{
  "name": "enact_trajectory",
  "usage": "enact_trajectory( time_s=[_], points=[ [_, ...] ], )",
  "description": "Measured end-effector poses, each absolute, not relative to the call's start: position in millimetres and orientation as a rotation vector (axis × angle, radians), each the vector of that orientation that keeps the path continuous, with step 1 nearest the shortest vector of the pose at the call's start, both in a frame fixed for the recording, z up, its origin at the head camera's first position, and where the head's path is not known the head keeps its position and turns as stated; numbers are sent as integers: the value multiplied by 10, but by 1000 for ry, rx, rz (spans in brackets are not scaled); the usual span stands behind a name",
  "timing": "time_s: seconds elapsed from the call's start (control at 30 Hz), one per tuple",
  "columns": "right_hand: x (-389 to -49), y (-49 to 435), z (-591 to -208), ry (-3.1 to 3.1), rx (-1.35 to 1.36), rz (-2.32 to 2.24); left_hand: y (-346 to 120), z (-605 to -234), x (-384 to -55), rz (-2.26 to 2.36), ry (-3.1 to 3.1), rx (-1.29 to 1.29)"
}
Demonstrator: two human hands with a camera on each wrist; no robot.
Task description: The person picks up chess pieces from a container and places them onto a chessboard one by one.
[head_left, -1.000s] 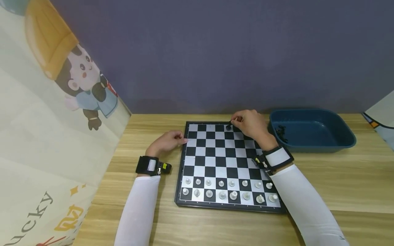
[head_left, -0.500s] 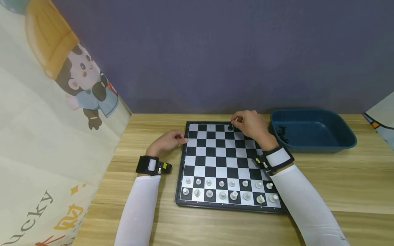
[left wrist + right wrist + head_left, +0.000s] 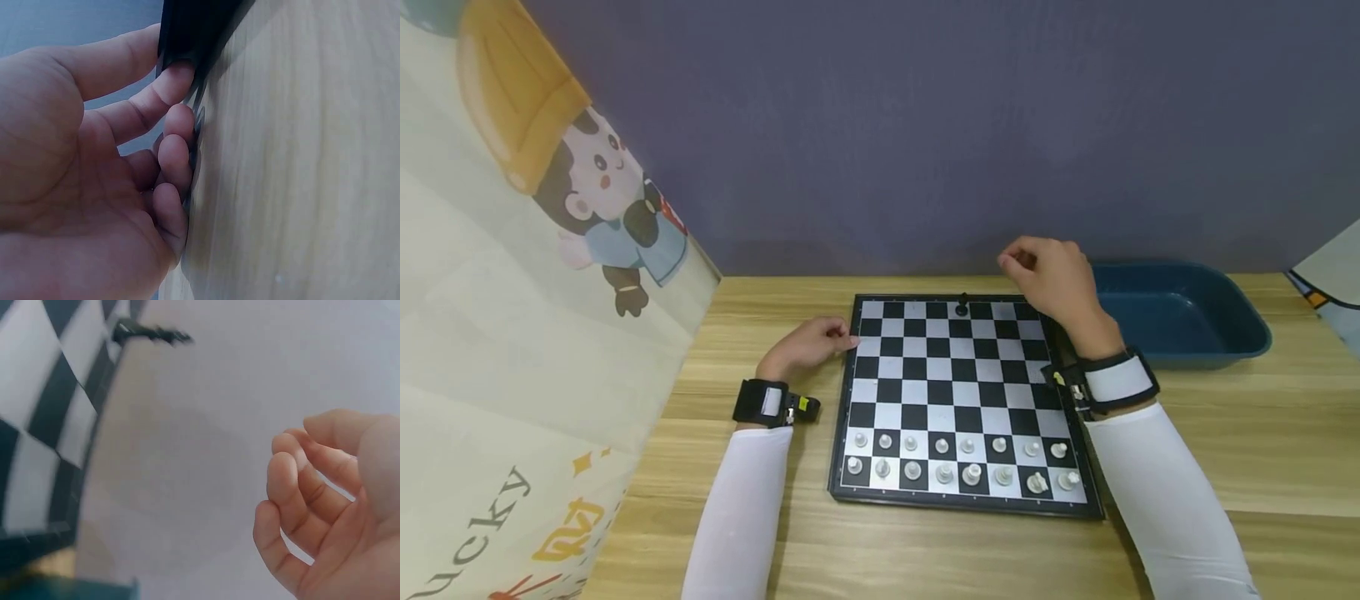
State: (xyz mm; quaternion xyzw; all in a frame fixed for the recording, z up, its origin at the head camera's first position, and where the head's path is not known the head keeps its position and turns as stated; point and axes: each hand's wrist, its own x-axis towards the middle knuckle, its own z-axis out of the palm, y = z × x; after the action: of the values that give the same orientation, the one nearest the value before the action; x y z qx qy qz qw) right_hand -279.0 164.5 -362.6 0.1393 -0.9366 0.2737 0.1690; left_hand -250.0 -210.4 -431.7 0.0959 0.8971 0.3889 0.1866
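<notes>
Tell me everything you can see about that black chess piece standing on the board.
The black chess piece has a round base and a narrower, ridged stem; it looks like plastic. It stands upright on a white square in the far row of the chessboard, fifth from the left. Only the chessboard touches it; the right hand is apart from it. Its top is too blurred to tell which piece it is.

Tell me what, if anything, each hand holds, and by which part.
The left hand pinches the chessboard by its left edge, toward the far corner. The right hand holds nothing.
</notes>
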Motion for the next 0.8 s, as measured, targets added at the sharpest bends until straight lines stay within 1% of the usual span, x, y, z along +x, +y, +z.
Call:
enact_trajectory(
  time_s=[0.23,0.43,0.63,0.8],
  points=[
    [-2748,2059,-3419,-2547,291,854,-2096,-4322,-2505,1081,2527,279],
    [-2709,2447,-3362,-2744,173,883,-2093,-4320,-2509,1069,2530,303],
    [-2709,2699,-3374,-3052,230,868,-2106,-4309,-2512,1047,2552,315],
    [-2757,2860,-3474,-3272,370,822,-2102,-4310,-2508,1050,2549,304]
  ],
)
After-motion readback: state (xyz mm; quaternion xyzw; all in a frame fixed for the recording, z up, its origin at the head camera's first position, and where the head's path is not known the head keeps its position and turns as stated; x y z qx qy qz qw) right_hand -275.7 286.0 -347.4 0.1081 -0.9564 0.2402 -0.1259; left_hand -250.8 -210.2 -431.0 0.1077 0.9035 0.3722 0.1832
